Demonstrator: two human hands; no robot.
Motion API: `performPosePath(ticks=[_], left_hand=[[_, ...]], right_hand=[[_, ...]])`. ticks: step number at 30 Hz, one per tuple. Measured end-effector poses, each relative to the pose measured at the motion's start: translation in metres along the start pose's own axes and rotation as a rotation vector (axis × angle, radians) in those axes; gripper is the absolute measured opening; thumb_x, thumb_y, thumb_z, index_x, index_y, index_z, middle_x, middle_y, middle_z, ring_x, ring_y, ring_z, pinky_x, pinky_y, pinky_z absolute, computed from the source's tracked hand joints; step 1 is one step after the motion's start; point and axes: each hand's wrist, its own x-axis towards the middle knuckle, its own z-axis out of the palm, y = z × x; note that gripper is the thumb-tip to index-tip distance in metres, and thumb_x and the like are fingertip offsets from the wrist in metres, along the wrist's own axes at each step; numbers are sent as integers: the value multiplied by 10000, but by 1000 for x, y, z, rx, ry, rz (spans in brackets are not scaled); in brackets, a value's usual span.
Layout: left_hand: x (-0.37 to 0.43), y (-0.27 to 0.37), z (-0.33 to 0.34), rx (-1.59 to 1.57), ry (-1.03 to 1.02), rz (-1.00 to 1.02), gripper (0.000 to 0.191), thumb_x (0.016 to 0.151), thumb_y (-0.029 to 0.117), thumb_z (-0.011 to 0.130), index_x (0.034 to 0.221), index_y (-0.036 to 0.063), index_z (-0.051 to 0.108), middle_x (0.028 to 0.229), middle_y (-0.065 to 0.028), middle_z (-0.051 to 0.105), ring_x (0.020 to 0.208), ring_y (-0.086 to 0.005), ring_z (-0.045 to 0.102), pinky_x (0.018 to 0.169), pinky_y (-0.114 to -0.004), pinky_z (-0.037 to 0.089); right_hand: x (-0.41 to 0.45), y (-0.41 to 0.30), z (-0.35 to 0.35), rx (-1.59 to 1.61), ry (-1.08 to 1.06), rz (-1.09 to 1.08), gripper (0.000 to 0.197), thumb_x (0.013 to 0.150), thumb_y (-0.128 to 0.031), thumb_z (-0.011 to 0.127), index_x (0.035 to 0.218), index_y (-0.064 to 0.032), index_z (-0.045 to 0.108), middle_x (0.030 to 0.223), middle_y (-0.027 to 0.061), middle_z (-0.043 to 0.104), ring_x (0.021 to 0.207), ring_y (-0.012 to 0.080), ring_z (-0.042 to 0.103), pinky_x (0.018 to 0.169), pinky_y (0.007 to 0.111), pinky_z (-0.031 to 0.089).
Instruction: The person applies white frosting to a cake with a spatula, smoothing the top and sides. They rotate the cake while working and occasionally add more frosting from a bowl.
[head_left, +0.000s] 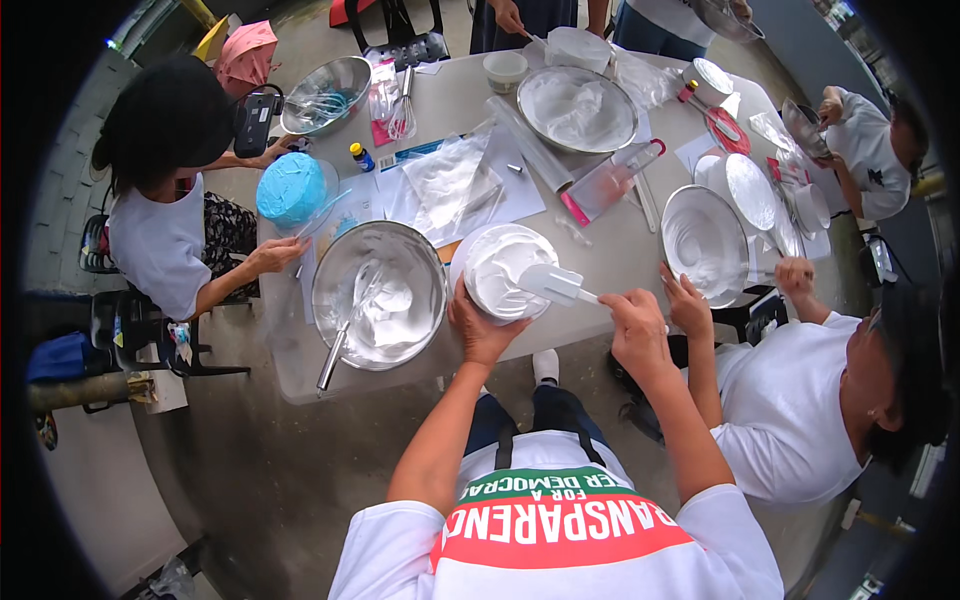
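A round cake form coated in white icing (504, 268) stands near the table's front edge. My left hand (486, 330) grips its near left side, fingers spread around the base. My right hand (637, 330) holds a spatula with a wide, pale blade (551, 283); the blade lies over the right part of the icing. Left of the cake is a steel mixing bowl (325, 289) with white icing inside. A wire whisk (339, 346) rests in that bowl, its metal handle over the near rim.
At the left, a person works beside a blue-iced cake (291, 190). Another at the right has a hand on a steel bowl (705, 247). Behind my cake lie plastic sheets (450, 184), a clear plastic roll (529, 146) and a large icing bowl (577, 109). More people stand across the table.
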Motion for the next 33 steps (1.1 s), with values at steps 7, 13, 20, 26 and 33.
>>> performPosePath(ticks=[7, 13, 20, 26, 33], left_hand=[[0, 4, -2, -17, -10, -75, 1319, 415, 465, 966, 1476, 107, 269, 1359, -140, 471, 1294, -336, 431, 1120, -508, 248], [3, 7, -3, 4, -62, -94, 1320, 389, 363, 992, 1450, 93, 255, 1383, -174, 444, 1298, -381, 428, 1106, -502, 325], [1, 5, -2, 34, -34, -109, 1331, 385, 359, 995, 1454, 101, 246, 1384, -173, 450, 1292, -388, 433, 1095, -512, 332], [1, 2, 5, 1, -37, -107, 1344, 378, 400, 986, 1470, 121, 256, 1375, -128, 459, 1311, -345, 415, 1126, -515, 249], [2, -4, 6, -29, -9, -57, 1336, 400, 448, 976, 1464, 105, 246, 1367, -160, 449, 1301, -357, 413, 1111, -527, 259]], right_hand=[[-3, 23, -12, -3, -108, -20, 310, 780, 87, 609, 1028, -65, 713, 880, 148, 591, 900, 349, 584, 801, 435, 481], [10, 17, 7, 105, -82, -20, 295, 784, 85, 607, 1017, -64, 711, 883, 154, 592, 896, 354, 588, 784, 434, 482], [-17, 41, -14, 69, -90, -37, 320, 778, 96, 595, 1025, -72, 710, 872, 153, 594, 882, 349, 587, 779, 423, 483], [-14, 16, 33, 233, 46, -21, 345, 763, 116, 603, 1036, -72, 699, 884, 152, 586, 875, 349, 582, 767, 415, 488], [-52, 36, 74, 281, 62, 52, 353, 770, 113, 600, 1056, -77, 678, 907, 163, 574, 901, 361, 574, 803, 430, 479]])
